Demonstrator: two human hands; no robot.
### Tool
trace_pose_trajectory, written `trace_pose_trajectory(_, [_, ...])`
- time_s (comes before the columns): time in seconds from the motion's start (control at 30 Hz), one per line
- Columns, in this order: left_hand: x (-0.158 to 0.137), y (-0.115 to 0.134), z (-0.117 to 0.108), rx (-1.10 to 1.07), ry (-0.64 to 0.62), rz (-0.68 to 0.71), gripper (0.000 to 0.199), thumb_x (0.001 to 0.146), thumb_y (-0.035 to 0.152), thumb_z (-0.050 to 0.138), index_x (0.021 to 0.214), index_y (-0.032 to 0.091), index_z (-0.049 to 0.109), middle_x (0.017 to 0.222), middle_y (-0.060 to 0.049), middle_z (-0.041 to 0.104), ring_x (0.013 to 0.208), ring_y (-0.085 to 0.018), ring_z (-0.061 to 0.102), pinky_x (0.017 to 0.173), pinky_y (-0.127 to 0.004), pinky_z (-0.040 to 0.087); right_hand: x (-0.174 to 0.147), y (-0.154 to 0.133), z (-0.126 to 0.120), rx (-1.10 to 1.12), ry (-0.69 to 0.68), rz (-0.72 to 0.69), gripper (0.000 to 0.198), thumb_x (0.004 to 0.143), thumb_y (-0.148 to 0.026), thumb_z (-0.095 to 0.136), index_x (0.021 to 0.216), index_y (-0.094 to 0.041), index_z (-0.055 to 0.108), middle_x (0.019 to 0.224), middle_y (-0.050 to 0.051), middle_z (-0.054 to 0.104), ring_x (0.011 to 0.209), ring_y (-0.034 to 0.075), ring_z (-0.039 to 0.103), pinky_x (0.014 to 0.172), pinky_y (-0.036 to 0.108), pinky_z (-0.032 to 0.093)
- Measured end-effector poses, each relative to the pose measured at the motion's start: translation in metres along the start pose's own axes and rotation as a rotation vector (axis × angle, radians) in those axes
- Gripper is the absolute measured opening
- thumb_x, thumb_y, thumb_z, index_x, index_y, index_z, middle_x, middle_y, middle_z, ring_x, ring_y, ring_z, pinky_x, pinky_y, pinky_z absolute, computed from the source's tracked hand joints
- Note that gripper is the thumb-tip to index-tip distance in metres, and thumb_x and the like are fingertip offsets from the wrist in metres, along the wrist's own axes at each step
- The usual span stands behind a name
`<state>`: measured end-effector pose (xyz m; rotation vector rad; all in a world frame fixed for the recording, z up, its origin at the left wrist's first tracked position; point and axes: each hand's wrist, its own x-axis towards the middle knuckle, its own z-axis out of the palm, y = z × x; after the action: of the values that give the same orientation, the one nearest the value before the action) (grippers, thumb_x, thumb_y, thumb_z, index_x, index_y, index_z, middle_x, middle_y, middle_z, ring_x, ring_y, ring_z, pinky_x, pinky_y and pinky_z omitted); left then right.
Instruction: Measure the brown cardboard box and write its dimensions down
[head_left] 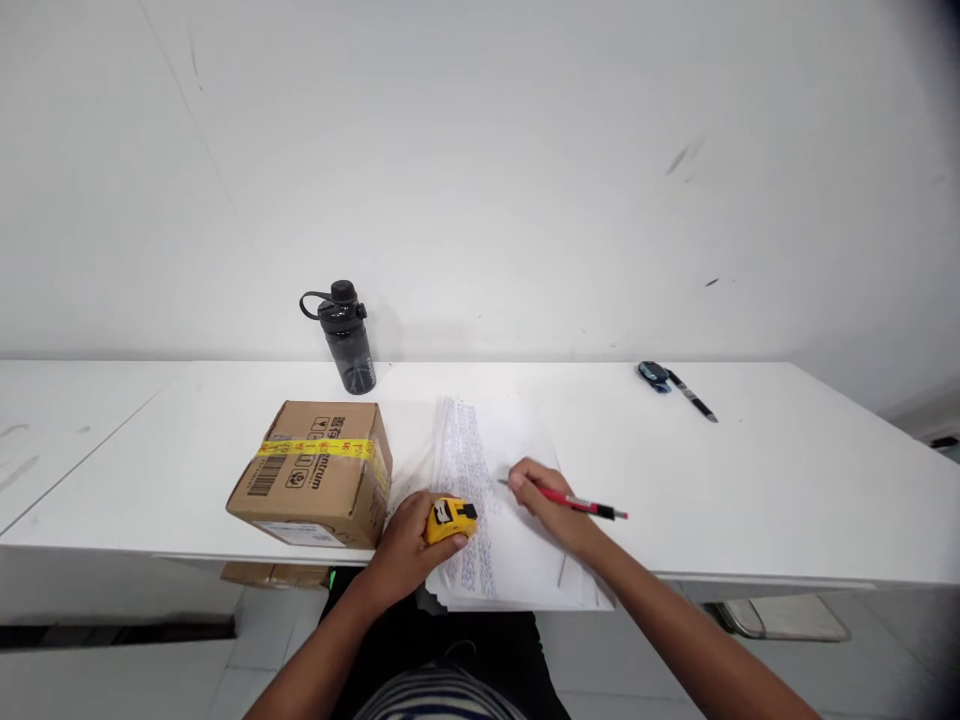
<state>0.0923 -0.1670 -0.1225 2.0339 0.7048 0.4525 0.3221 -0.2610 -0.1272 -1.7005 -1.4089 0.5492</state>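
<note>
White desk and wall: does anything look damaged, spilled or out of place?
Two things: the paper stack overhangs the front of the desk, and the white wall has dark scuffs, right of centre, that break its plain surface. No spill is visible.

Office-like workspace, exact type uncertain, indicated by a long white worktop (757, 490) against a scuffed white wall (480, 160), handwritten paper sheets (499, 545) near, and a pen (691, 396) far right.

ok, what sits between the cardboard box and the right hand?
Going from the cardboard box to the right hand, head view shows the left hand holding a yellow tape measure, then handwritten paper.
</note>
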Motion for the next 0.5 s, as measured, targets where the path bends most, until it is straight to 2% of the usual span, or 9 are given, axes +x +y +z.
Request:
trace_pose_trajectory(0.07, [0.001,0.001,-0.001,0.032,-0.006,0.011,0.035,0.083,0.041,0.065,0.111,0.021,0.058,0.109,-0.008,0.062,0.106,-0.026,0.057,0.093,-0.039,0.045,-0.008,-0.001,0.009,0.062,-0.047,0.010,0.050,0.098,-0.051,0.026,0.076,-0.022,0.059,0.059,0.000,0.054,0.056,0.015,0.054,0.056,0.027,0.043])
trace_pose_trajectory(0.17, [0.002,-0.001,-0.001,0.017,-0.005,-0.013,0.035,0.084,0.043,0.064,0.110,0.020,0.057,0.106,-0.007,0.062,0.101,-0.025,0.058,0.090,-0.038,0.047,-0.010,0.001,0.019,0.109,-0.051,0.052,0.047,0.097,-0.050,0.030,0.072,-0.022,0.058,0.057,0.000,0.056,0.056,0.016,0.055,0.055,0.028,0.043])
trace_pose_trajectory(0.27, [0.003,-0.004,0.000,0.003,0.016,-0.033,0.034,0.082,0.043,0.066,0.106,0.020,0.057,0.105,-0.007,0.062,0.099,-0.024,0.059,0.088,-0.037,0.047,-0.008,0.005,0.024,0.110,-0.012,0.093,0.045,0.093,-0.049,0.043,0.055,-0.023,0.043,0.055,0.000,0.054,0.057,0.017,0.055,0.053,0.028,0.040])
trace_pose_trajectory(0.33, [0.004,-0.007,0.002,-0.026,0.026,-0.048,0.034,0.081,0.041,0.068,0.106,0.020,0.058,0.107,-0.007,0.062,0.100,-0.024,0.059,0.088,-0.036,0.047,-0.008,0.006,0.027,0.098,0.005,0.103,0.047,0.090,-0.046,0.047,0.052,-0.024,0.032,0.051,-0.002,0.045,0.052,0.015,0.048,0.050,0.027,0.034])
trace_pose_trajectory(0.43, [0.005,-0.011,0.005,-0.124,0.018,-0.096,0.045,0.077,0.037,0.072,0.116,0.022,0.054,0.112,-0.007,0.064,0.103,-0.024,0.061,0.089,-0.036,0.048,-0.008,0.008,0.029,0.074,0.019,0.106,0.047,0.089,-0.042,0.048,0.053,-0.024,0.024,0.048,-0.005,0.035,0.047,0.012,0.036,0.047,0.027,0.027])
trace_pose_trajectory(0.5, [0.005,-0.014,0.007,-0.199,0.013,-0.127,0.055,0.075,0.035,0.075,0.122,0.024,0.048,0.113,-0.007,0.065,0.103,-0.023,0.062,0.089,-0.035,0.048,-0.009,0.009,0.030,0.067,0.010,0.104,0.047,0.088,-0.041,0.049,0.053,-0.024,0.023,0.048,-0.005,0.035,0.047,0.012,0.036,0.046,0.027,0.027])
